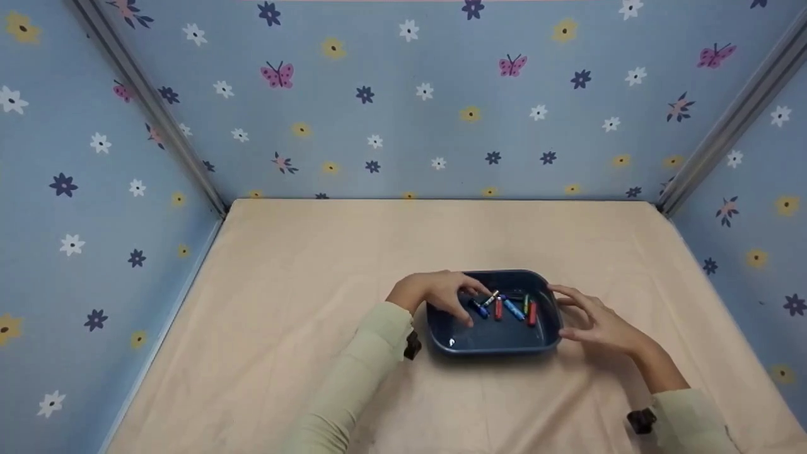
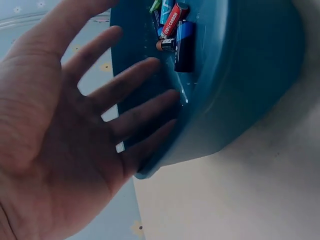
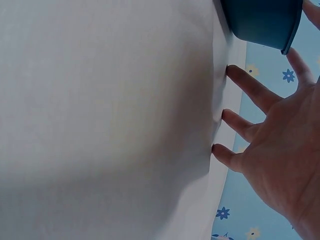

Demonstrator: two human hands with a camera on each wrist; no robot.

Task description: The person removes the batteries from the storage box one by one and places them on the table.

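A dark blue rectangular tub (image 1: 498,349) holds several loose batteries, among them a red battery (image 1: 533,313), a light blue battery (image 1: 514,309) and a dark blue battery (image 1: 479,308). My left hand (image 1: 444,293) reaches over the tub's left rim, fingers spread and relaxed above the batteries. Nothing lies in its palm in the left wrist view, where a red battery (image 2: 175,20) marked "DELI CARBON" shows past the fingertips. At the tub's right side is my right hand (image 1: 602,325), its fingers spread, with thumb and index fingertip right at the rim. Its other fingertips meet the cloth in the right wrist view.
A cream cloth (image 1: 302,252) covers the table, with folds near the front. Blue floral panels (image 1: 391,126) stand at the back and both sides, joined by grey corner posts (image 1: 157,113). Each sleeve carries a small black clip (image 1: 642,420) near the wrist.
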